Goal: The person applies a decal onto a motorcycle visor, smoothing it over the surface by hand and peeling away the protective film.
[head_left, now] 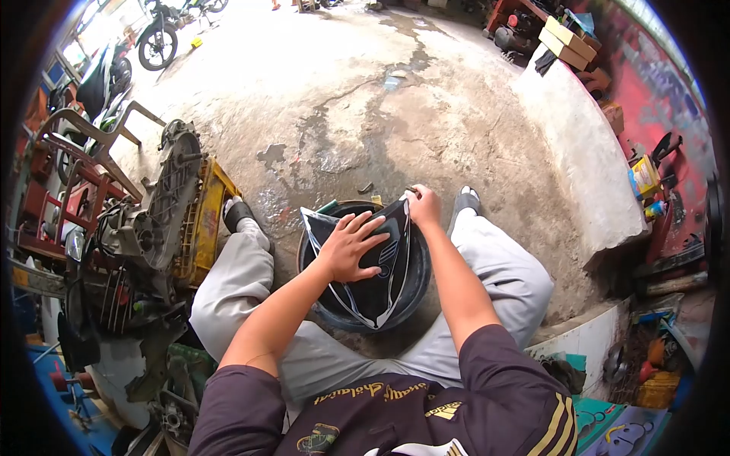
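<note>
A glossy black motorcycle body panel [380, 277], roughly triangular with silver-white edges, rests over a dark round basin [414, 300] between my knees. My left hand [352, 247] lies flat on the panel's upper face with its fingers spread, holding nothing. At the far right corner of the panel, my right hand [422, 206] is closed in a pinch. A small dark bit pokes out by its fingertips, too small to name. The basin's inside is mostly hidden under the panel.
On my left stand a yellow crate [213, 205], a metal engine casing [176, 197] and a plastic chair [95, 133]. A low white concrete ledge [578, 152] runs along the right. Motorcycles [157, 45] are parked at the far left. Wet patches mark the concrete floor [456, 106].
</note>
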A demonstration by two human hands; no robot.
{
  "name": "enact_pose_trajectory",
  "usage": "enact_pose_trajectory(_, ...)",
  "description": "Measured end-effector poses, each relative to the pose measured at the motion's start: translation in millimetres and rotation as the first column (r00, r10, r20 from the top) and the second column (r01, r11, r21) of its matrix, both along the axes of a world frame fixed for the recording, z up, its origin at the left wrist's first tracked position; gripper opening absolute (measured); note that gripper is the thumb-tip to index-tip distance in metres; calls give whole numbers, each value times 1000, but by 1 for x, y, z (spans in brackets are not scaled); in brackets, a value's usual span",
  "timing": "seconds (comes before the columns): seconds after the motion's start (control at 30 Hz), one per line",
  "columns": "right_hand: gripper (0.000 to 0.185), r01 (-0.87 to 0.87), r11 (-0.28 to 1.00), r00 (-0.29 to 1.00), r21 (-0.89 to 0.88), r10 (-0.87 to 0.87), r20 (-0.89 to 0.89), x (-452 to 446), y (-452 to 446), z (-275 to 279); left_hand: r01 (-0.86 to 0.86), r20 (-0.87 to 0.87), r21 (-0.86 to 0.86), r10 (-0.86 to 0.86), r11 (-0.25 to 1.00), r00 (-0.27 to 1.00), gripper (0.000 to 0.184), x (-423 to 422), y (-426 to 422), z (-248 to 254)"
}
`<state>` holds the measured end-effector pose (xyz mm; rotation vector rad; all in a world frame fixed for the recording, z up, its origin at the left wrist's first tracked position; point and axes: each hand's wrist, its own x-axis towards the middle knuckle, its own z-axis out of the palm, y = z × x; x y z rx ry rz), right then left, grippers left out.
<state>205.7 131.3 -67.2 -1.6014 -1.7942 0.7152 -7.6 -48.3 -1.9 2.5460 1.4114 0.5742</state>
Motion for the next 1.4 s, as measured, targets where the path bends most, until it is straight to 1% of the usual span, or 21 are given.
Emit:
enact_pose_trajectory(0.13,25,-9,1000,1000,14,9,11,-3,-7,1,2,-10,5,-2,1000,1000,82,0,1,0)
enact_pose_trajectory(0.17,26,-29,999,999,-28,28,-26,-1,-14,4,3,-18,0,-3,1000,1000,81,0,0,1)
enact_pose_trajectory(0.33,31,-77,997,995,-8,77,-57,0,-33,9,5,-2,6,-5,1000,1000,79,1,0,3)
enact_pose_trajectory(0.4,30,-42,999,998,-17,41,-44,0,-22,4,-1,2,15,1,1000,1000,79,-1,0,2)
enact_pose_trajectory(0.43,31,-23,996,991,-86,12,-131,2,-16,2,1,-4,15,0,1000,1000,80,-1,0,1)
enact_pose_trajectory(0.47,30,8,999,996,31,-5,-92,4,-2,-20,5,-10,12,-5,1000,1000,80,0,-1,1)
enact_pose_trajectory(0.53,30,31,999,994,-30,-35,-108,1,0,-14,2,-6,19,-2,1000,1000,79,-1,-2,2)
enact_pose_trajectory(0.57,30,33,999,994,-27,-36,-108,-1,-4,-13,5,-3,23,-5,1000,1000,79,-1,-1,1)
enact_pose_trajectory(0.67,32,-10,999,992,-49,4,-127,-13,-47,16,10,8,23,-10,1000,1000,80,-1,-3,0)
enact_pose_trajectory(0.73,32,-56,998,998,-17,57,4,-10,-61,27,-1,-6,24,1,1000,1000,80,0,-4,2)
enact_pose_trajectory(0.77,30,-72,995,997,-67,73,3,-7,-63,35,-1,2,32,1,999,1000,80,-1,-4,-1)
enact_pose_trajectory(0.8,30,-68,996,998,-65,69,5,-3,-64,44,-6,7,50,5,999,1000,80,-1,-4,-3)
enact_pose_trajectory(0.87,29,-40,996,999,73,40,10,7,-57,70,-4,-1,58,4,998,1000,81,-1,-6,-3)
enact_pose_trajectory(0.93,27,-71,997,997,7,71,-19,22,-51,106,-29,13,75,28,997,1000,81,-2,-9,-4)
enact_pose_trajectory(1.0,24,-226,974,972,29,223,75,46,-42,141,-67,37,100,63,993,997,77,-1,-13,-7)
enact_pose_trajectory(1.07,21,-319,945,938,-67,325,119,60,-52,201,-67,8,80,67,995,998,76,-1,-13,-6)
enact_pose_trajectory(1.13,20,-427,890,860,-162,455,232,73,-48,248,-72,19,78,70,994,997,76,-2,-13,-8)
enact_pose_trajectory(1.23,20,-504,855,791,-122,514,332,76,-39,305,-114,6,55,114,992,993,76,-3,-18,-9)
enact_pose_trajectory(1.27,22,-508,857,800,-87,507,319,74,-39,317,-118,3,50,118,992,993,76,-3,-18,-8)
enact_pose_trajectory(1.33,25,-559,829,797,28,527,294,71,-35,320,-111,-38,37,113,993,993,77,0,-16,-8)
enact_pose_trajectory(1.4,25,-598,802,762,11,564,317,66,-30,319,-117,-62,32,119,993,991,78,1,-13,-9)
